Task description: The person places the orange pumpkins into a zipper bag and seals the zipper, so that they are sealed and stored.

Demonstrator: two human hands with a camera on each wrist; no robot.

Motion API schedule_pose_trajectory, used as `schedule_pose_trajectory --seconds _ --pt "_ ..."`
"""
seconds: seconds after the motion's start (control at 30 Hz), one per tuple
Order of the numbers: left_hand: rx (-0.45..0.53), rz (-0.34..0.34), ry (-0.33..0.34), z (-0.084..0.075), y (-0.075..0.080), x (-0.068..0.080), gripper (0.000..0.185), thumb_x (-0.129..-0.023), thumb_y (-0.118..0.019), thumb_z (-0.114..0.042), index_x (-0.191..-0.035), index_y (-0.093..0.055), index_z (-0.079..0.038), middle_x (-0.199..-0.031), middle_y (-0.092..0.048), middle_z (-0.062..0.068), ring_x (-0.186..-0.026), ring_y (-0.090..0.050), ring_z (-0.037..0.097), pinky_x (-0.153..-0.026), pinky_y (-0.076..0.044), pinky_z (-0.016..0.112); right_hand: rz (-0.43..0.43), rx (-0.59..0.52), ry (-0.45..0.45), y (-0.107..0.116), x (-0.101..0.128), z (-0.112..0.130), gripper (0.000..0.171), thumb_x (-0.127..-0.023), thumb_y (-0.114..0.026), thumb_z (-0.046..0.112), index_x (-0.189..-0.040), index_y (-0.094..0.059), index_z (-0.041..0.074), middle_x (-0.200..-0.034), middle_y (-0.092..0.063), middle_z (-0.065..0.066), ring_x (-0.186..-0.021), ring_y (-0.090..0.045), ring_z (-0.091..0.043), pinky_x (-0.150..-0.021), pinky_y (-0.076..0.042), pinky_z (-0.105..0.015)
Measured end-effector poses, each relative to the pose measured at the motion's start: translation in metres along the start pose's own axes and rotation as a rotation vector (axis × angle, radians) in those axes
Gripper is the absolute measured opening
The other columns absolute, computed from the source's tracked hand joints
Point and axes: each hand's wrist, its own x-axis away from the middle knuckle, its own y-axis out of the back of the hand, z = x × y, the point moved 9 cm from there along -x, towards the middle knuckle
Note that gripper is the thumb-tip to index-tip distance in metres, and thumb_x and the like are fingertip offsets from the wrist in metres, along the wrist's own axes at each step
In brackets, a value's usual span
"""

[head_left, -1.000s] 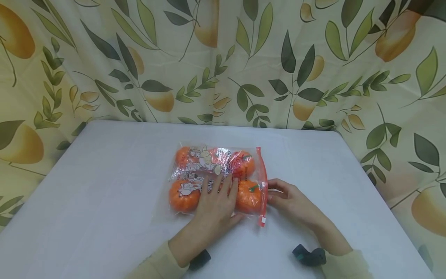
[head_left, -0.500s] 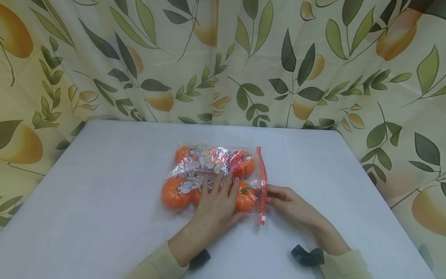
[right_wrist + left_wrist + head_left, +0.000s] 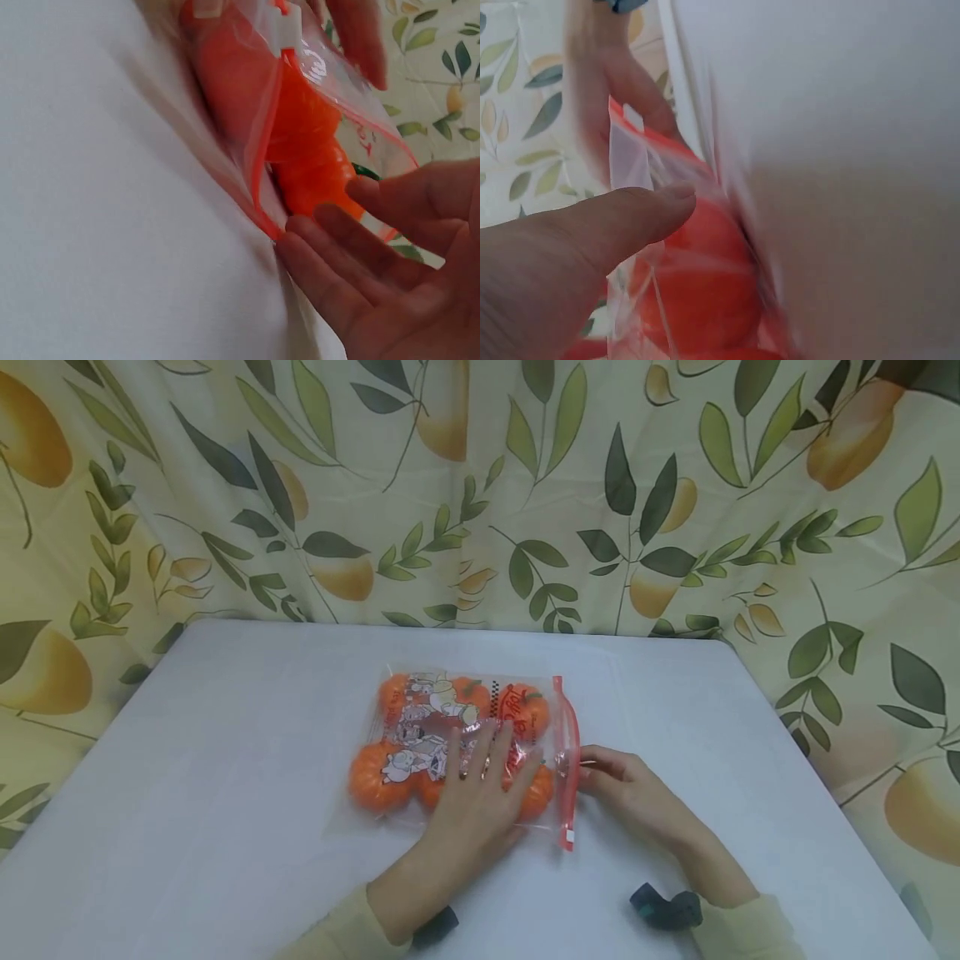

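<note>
A clear zip bag (image 3: 427,756) with red lettering and cartoon figures lies flat on the table. Inside it are several small orange toy pumpkins (image 3: 380,775) with green stems. My left hand (image 3: 474,806) rests on top of the bag, fingers spread, partly covering the near row. At the bag's right end, my right hand (image 3: 637,793) touches the red zip edge (image 3: 573,735). The right wrist view shows the mouth gaping, with orange pumpkins (image 3: 307,142) visible inside; the right fingers (image 3: 330,270) lie against the lower lip. A white slider (image 3: 286,28) sits at the near end of the zip.
The bag lies on a white-covered table (image 3: 225,760). Behind it hangs a curtain (image 3: 525,485) printed with leaves and fruit. Dark wrist devices (image 3: 666,908) are by both sleeves.
My left hand has shifted slightly right and its fingers have spread. The near-left pumpkin has slid left and away inside the bag. The right hand stays at the zip edge.
</note>
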Motion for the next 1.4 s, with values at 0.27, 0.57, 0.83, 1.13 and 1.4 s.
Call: schedule_pose_trajectory --seconds 0.27,0.57,0.83,1.13,1.4 --pt "-0.049 -0.04 -0.187 -0.033 0.005 -0.001 0.074 -0.085 -0.073 -0.048 -0.149 -0.046 -0.022 -0.158 -0.038 0.003 -0.151 -0.027 0.027 -0.122 -0.027 0.049 -0.141 -0.008 -0.057 0.025 -0.011 0.0 0.04 -0.106 -0.044 0.03 -0.139 -0.053 0.01 -0.143 -0.055 -0.013 -0.123 -0.062 -0.027 -0.104 -0.05 -0.042" --pt "-0.094 -0.022 -0.214 -0.04 0.002 -0.004 0.066 -0.089 -0.073 -0.039 -0.147 -0.049 -0.019 -0.156 -0.042 0.002 -0.148 -0.034 0.022 -0.118 -0.034 0.048 -0.128 -0.047 -0.137 0.033 -0.051 0.001 0.056 -0.105 -0.039 0.043 -0.146 -0.042 0.004 -0.143 -0.055 -0.02 -0.126 -0.06 -0.031 -0.108 -0.046 -0.045" --pt "-0.104 -0.013 -0.235 -0.045 -0.001 -0.005 0.054 -0.087 -0.076 -0.033 -0.137 -0.061 -0.024 -0.155 -0.043 0.006 -0.148 -0.033 0.025 -0.116 -0.037 0.051 -0.079 -0.045 -0.206 0.04 -0.087 -0.002 0.066 -0.105 -0.037 0.047 -0.15 -0.035 -0.001 -0.143 -0.052 -0.022 -0.126 -0.056 -0.033 -0.108 -0.047 -0.044" --pt "-0.019 -0.043 -0.279 -0.047 0.005 -0.003 0.041 -0.086 -0.077 -0.029 -0.126 -0.07 -0.026 -0.148 -0.051 0.003 -0.144 -0.04 0.022 -0.112 -0.039 0.054 -0.114 0.045 -0.277 0.048 -0.11 -0.005 0.05 -0.104 -0.047 0.039 -0.134 -0.055 0.0 -0.119 -0.057 -0.014 -0.102 -0.051 -0.023 -0.08 -0.05 -0.024" --pt "0.038 0.008 -0.366 -0.05 0.007 0.0 0.028 -0.087 -0.076 -0.026 -0.115 -0.075 -0.029 -0.125 -0.069 -0.01 -0.139 -0.047 0.018 -0.111 -0.041 0.056 -0.15 0.016 -0.253 0.048 -0.116 -0.002 0.038 -0.105 -0.049 0.027 -0.126 -0.058 -0.004 -0.104 -0.057 -0.01 -0.083 -0.052 -0.016 -0.066 -0.051 -0.021"
